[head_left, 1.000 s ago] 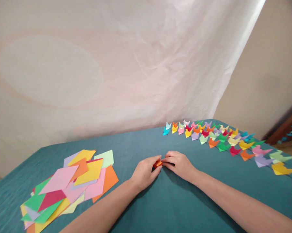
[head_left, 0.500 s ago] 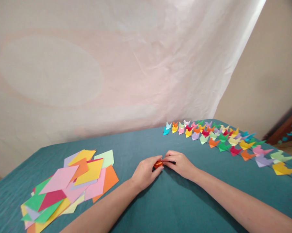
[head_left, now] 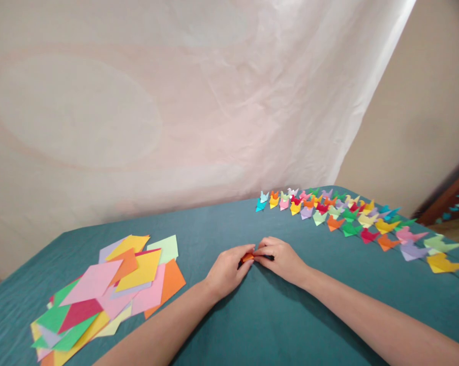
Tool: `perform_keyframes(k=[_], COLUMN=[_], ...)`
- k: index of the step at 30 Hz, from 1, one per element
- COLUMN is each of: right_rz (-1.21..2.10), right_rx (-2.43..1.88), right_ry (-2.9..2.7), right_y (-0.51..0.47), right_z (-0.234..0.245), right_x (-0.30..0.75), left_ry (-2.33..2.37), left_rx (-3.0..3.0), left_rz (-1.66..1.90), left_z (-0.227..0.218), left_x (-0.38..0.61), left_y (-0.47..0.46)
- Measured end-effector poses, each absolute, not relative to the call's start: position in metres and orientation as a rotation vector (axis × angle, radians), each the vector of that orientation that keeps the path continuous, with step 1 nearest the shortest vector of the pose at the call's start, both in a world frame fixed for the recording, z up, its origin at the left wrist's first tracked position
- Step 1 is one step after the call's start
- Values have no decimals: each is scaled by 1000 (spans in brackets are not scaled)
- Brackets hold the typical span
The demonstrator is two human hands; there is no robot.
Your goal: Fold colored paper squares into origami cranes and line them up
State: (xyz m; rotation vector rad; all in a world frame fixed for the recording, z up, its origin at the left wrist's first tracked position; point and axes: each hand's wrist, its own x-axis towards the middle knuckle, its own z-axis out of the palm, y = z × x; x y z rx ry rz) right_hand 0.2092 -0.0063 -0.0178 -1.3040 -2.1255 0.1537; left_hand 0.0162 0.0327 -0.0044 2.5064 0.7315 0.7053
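A small orange folded paper piece (head_left: 247, 256) lies on the teal tablecloth (head_left: 259, 325) at the middle of the table. My left hand (head_left: 226, 272) pinches its left side, fingers curled. From the right, my right hand (head_left: 280, 258) presses on the same piece with fingers closed together. Most of the paper is hidden under my fingertips.
A loose pile of coloured paper squares (head_left: 103, 287) lies at the left. Rows of several folded paper birds (head_left: 351, 218) run along the right side toward the table's edge. A pale draped sheet (head_left: 176, 101) hangs behind the table.
The hands stay on the orange piece with only slight finger shifts; less of the paper shows now. The view has tilted very slightly.
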Motion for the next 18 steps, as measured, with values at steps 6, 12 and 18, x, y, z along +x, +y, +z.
perform_keyframes(k=[6,12,18], right_rz=[163,172,181], right_rx=[-1387,-1397,-1406], right_ry=[-2044,-2022,-2011], right_y=[-11,-13,-13], right_z=[-18,-16,-17], right_x=[203,200,200], left_ry=[741,743,687], left_rx=[2512,2523,2498], left_rz=[712,730,776], left_z=[-6,-3,-4], left_x=[17,18,18], left_y=[33,34,35])
